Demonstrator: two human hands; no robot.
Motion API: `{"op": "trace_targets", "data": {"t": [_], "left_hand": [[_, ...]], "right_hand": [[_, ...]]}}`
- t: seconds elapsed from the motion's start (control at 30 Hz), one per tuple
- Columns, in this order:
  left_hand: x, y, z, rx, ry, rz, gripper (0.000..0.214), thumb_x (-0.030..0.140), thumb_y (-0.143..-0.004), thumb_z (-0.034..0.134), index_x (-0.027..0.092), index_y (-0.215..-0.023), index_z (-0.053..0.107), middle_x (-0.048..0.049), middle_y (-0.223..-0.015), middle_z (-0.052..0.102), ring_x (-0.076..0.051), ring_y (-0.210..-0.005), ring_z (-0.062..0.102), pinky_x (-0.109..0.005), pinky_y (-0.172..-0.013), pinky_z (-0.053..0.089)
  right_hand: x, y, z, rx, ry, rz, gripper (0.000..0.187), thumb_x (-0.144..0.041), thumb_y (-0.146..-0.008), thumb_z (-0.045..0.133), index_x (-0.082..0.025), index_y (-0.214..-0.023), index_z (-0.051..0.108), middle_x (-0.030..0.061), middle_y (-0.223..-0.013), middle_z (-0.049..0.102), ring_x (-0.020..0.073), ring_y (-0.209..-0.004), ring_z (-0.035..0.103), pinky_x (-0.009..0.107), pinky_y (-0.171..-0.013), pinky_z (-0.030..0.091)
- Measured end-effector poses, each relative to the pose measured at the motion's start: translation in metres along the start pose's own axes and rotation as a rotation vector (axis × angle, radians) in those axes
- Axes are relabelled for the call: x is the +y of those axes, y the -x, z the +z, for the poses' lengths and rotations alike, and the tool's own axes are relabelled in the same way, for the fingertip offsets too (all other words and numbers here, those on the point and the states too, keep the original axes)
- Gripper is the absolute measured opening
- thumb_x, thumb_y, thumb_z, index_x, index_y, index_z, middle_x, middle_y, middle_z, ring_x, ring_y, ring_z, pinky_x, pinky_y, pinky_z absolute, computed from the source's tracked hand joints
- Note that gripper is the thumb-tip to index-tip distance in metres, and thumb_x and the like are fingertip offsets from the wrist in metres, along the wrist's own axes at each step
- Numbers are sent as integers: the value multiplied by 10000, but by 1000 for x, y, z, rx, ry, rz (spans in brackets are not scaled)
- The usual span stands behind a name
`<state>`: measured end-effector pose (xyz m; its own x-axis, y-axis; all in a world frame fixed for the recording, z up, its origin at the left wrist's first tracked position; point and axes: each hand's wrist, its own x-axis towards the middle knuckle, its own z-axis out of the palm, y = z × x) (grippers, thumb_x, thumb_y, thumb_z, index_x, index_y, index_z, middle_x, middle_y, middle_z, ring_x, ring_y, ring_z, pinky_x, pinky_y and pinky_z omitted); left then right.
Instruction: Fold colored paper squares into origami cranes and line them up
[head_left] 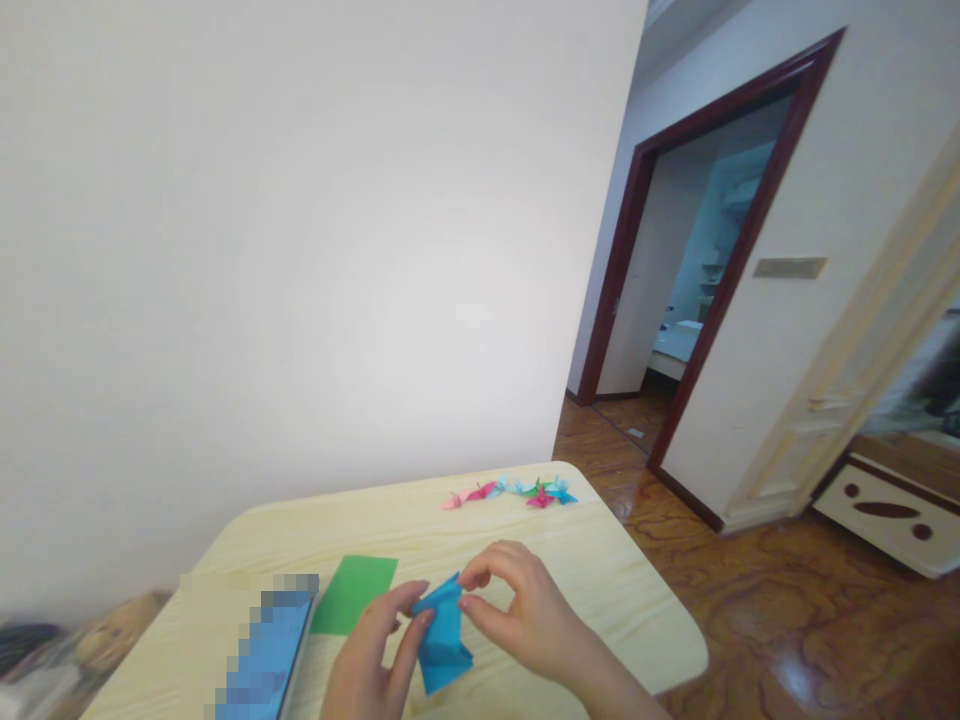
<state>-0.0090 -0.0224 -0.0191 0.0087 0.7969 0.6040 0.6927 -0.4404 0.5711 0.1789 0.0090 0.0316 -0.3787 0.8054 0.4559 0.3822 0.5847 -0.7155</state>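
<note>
A partly folded sheet of blue origami paper (442,632) is held up over the table, with creases and raised flaps showing. My left hand (379,640) pinches its left edge between thumb and fingers. At the upper right corner of the paper, my right hand (517,605) has thumb and index finger closed around the edge. Just left of my hands, a flat green paper square (355,594) lies on the table. Several small folded paper cranes (541,497) in pink, red, light blue, green and blue sit in a row near the back edge.
The light wood table (600,590) has rounded corners and stands against a white wall (315,250). A pixelated device with a blue screen (274,645) lies at the front left. To the right are a wooden floor (780,610), a dark-framed doorway (637,230) and a low drawer cabinet (885,510).
</note>
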Motion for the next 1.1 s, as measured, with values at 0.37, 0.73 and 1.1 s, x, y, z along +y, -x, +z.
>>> {"op": "trace_targets", "data": {"t": [0.37,0.73,1.1], "left_hand": [[9,-2,2,-5,-11,178,158,343,-845,500,231,-922,581,-33,-804,683,-168,-724,658,-251,-648,542],[5,-3,3,-35,-146,271,190,274,-879,423,234,-933,600,-39,-806,632,-140,-699,647,-194,-620,513],[10,-8,-7,-150,-145,185,189,229,-860,406,241,-785,579,-12,-781,614,-136,-693,634,-198,-617,508]], "right_hand": [[-7,2,2,19,-183,98,107,-76,-703,549,-177,-740,550,-16,-722,591,125,-710,572,227,-683,445],[-10,5,5,44,-124,71,157,-48,-668,520,-187,-741,516,-23,-706,562,123,-684,547,219,-658,428],[-2,5,0,53,-7,49,199,-93,-731,543,-203,-896,549,-3,-778,590,148,-764,556,260,-731,408]]}}
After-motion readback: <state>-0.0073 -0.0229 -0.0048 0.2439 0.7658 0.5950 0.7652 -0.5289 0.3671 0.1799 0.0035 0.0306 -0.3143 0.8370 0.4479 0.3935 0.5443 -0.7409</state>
